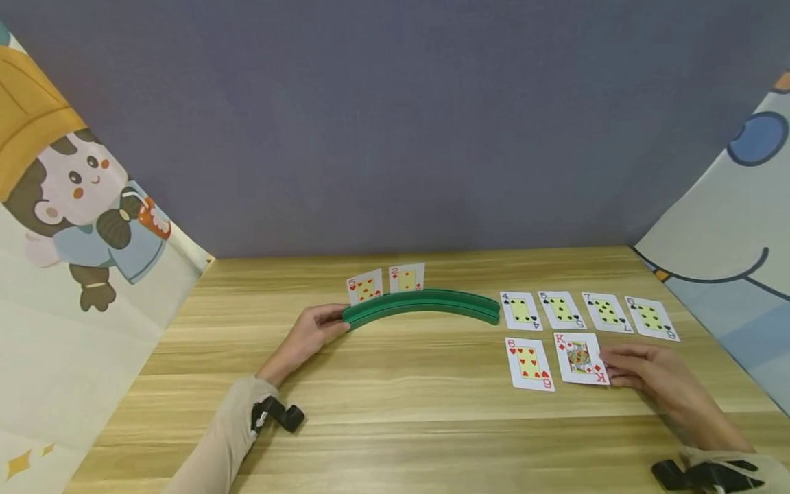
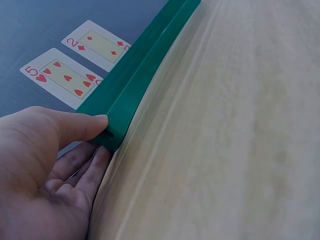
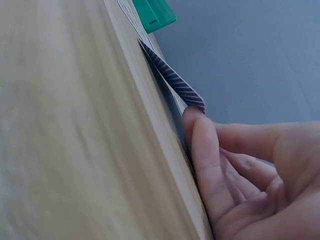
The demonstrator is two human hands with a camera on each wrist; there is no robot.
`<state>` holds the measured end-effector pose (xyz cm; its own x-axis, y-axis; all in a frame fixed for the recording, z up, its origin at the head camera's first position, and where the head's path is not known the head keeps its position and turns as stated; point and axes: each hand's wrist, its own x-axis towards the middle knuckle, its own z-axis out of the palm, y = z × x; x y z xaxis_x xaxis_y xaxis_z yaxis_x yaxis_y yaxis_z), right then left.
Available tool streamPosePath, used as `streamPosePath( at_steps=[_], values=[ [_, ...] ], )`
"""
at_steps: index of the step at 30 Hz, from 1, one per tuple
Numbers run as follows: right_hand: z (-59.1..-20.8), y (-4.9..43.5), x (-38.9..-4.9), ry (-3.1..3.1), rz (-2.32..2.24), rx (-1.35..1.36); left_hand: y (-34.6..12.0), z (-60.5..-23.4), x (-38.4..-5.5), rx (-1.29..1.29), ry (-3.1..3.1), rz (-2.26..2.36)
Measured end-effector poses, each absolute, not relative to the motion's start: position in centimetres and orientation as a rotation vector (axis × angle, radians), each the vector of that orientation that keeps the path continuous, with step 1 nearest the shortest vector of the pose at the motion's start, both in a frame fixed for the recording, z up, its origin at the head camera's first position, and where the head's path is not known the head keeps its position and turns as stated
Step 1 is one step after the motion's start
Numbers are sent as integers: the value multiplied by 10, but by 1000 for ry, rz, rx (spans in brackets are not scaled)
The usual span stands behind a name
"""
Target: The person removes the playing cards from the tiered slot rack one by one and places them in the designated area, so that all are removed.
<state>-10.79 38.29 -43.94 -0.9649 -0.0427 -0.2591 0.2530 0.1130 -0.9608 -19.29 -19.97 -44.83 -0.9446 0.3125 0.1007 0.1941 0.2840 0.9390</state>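
Wooden table (image 1: 401,425): bare room on the near side. Green card holder (image 1: 426,299) — bowed, long axis left to right — lies left of and beyond right hand (image 1: 657,377); groove open right of the two of diamonds (image 1: 407,278). Left hand (image 1: 311,336) pinches the holder's left end. Right fingers, narrowed, pinch king of diamonds (image 1: 580,358), right edge lifted.
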Motion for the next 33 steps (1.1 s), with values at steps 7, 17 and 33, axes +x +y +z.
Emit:
streamPosePath(
  at_steps=[7, 17, 33],
  values=[
    [-437, 382, -109, 2233, -1845, 244, -201, -449, -193, 466, 2434, 1749],
    [-432, 379, -112, 2382, -1663, 281, -202, -447, -194, 476, 2438, 1764],
    [-429, 372, -99, 2726, -1437, 317, -201, -450, -193, 454, 2423, 1747]
  ],
)
